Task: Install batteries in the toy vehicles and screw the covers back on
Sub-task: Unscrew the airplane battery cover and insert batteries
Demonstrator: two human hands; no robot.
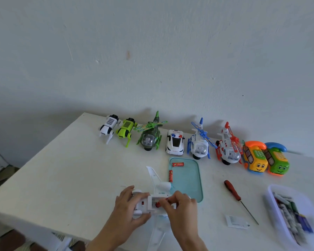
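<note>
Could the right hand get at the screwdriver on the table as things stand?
Probably yes, once it lets go. The right hand is pinching a red battery at the toy plane, while the screwdriver lies alone on bare table to its right, with nothing between them.

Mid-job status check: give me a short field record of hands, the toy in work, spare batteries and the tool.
left hand: grips the white plane, underside up
right hand: pinches a red battery at the plane's open compartment
spare batteries: two red ones in the teal tray
screwdriver: lying on the table, right of the tray, untouched
</note>
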